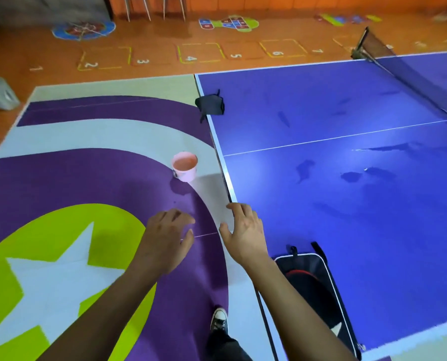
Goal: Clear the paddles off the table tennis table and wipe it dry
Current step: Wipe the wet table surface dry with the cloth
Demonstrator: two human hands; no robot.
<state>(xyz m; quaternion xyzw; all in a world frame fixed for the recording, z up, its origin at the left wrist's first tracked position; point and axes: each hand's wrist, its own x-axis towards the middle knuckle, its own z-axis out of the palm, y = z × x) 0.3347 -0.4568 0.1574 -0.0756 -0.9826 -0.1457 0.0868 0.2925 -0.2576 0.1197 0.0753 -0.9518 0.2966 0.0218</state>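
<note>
Wet blue table (321, 113) bears a black cloth (210, 105) and paddle case (313, 282).

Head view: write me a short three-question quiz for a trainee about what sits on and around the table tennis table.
1. True or false: the dark cloth lies in the middle of the table tennis table.
2. Where does the pink bucket stand? A: on the table. B: on the floor mat beside the table. C: in a hand.
3. Which of the two, left hand or right hand, holds something?

Key
1. False: it drapes over the table's side edge.
2. B.
3. Neither: both are empty, fingers relaxed.
</note>
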